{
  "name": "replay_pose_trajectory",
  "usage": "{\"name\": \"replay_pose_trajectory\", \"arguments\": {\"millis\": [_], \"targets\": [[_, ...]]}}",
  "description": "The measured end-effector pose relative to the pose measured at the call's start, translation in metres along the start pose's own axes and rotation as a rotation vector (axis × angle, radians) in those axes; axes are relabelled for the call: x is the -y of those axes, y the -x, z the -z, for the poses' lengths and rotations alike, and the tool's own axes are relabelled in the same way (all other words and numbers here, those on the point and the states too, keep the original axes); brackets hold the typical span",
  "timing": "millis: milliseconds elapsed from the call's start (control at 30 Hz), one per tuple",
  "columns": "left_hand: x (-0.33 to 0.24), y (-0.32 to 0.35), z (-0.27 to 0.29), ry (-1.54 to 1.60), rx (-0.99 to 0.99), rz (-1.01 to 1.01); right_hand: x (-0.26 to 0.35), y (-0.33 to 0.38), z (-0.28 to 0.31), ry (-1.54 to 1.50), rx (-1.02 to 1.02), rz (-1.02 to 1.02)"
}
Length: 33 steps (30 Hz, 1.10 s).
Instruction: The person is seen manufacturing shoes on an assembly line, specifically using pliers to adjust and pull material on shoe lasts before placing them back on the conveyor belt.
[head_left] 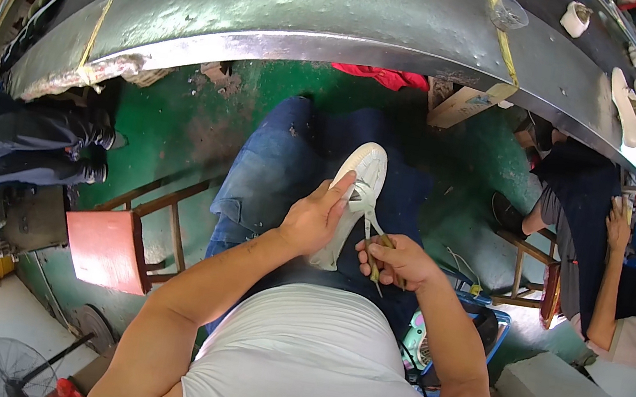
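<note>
Shoe (pixel 365 166), white, round-toed, seemingly cloth: we judge it light, pliant, best held midfoot, where our left hand (pixel 314 221) grasps; right hand (pixel 406 264) clenches slim brassy metal tool (pixel 373 273).

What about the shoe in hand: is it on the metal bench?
No, the left hand holds the white shoe over the person's lap.

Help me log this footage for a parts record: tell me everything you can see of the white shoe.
The white shoe is a low lace-up with a rounded toe; its upper looks pale and smooth, material unclear. White laces sit across its front, and strands stretch toward the right hand, which holds a slim tool. It is held over the person's blue-clad lap, toe pointing away from the body, heel nearer. The left hand grips it beside the lacing.
</note>
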<state>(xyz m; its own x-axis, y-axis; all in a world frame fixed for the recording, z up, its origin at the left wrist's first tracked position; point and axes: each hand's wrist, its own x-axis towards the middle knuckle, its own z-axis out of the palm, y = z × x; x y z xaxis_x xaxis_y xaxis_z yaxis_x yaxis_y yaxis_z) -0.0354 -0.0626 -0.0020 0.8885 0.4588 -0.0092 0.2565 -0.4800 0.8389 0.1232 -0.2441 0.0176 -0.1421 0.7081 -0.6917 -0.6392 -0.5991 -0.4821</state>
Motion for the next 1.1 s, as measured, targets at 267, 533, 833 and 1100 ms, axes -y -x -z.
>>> {"name": "replay_pose_trajectory", "arguments": {"millis": [267, 533, 833, 1100], "targets": [[-0.014, -0.010, 0.004, -0.334, 0.216, 0.068, 0.030, 0.026, 0.003, 0.420, -0.302, 0.090], [-0.002, 0.003, -0.019, -0.080, 0.009, 0.338, 0.061, -0.013, -0.022, 0.930, -0.478, 0.302], [0.018, 0.024, 0.005, 0.377, 0.328, 0.299, 0.017, 0.001, -0.017, 1.386, -0.435, 0.379], [0.020, 0.041, 0.000, 0.475, 0.414, 0.308, 0.025, 0.012, -0.023, 1.237, -0.433, 0.321]]}}
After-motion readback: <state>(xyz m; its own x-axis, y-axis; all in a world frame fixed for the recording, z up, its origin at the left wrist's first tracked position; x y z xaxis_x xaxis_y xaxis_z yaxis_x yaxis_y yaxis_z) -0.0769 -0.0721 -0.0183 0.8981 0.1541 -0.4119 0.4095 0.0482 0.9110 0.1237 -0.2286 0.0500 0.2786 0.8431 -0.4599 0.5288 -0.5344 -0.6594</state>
